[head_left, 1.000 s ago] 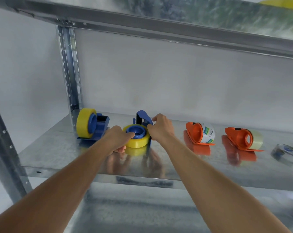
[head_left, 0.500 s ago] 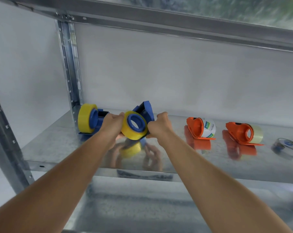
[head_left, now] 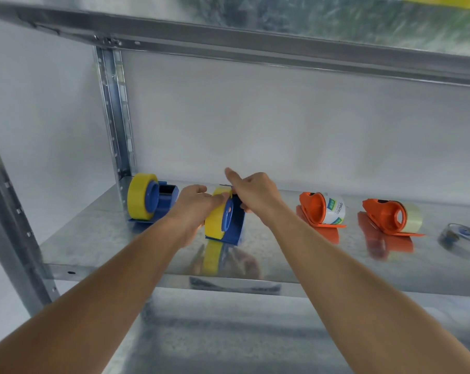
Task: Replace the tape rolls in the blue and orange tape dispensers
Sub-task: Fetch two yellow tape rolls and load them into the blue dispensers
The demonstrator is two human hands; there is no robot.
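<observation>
1. Yellow tape roll (head_left: 214, 221) sat in the blue dispenser (head_left: 235, 225) on the shelf (head_left: 99, 236); left hand (head_left: 192, 209) pinched the roll, right hand (head_left: 255, 194) gripped the dispenser.
2. Counted: two blue dispensers, two orange, one loose clear roll (head_left: 462, 238).

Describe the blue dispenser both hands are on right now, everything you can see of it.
The blue dispenser looks like glossy plastic and carries a yellow tape roll on a blue hub. It stands on edge on the metal shelf, second from the left, roll side facing left. The left hand holds the roll, its fingers over the top. The right hand grips the upper body, forefinger pointing. Its front end is hidden.
</observation>
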